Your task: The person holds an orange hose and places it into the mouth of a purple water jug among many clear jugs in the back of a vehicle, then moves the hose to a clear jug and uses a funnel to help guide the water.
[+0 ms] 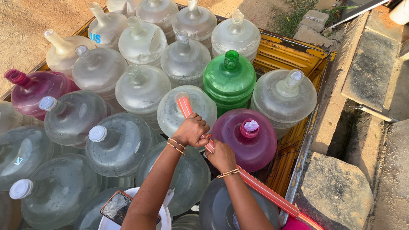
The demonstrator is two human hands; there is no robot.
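Observation:
My left hand [192, 130] and my right hand [221, 156] both grip a red, striped hose [264, 190]. The hose runs up from the lower right, and its open end [182, 100] rests at the neck of a clear water jug [168, 115]. A purple jug with a pink cap [251, 138] stands just right of my hands. Beaded bracelets circle both my wrists.
Several large clear jugs, a green jug [230, 79] and another purple jug [36, 89] fill a yellow cart bed [294, 53]. A phone [117, 207] lies on a white bucket rim [166, 215]. Concrete slabs and a drain gap [345, 132] lie to the right.

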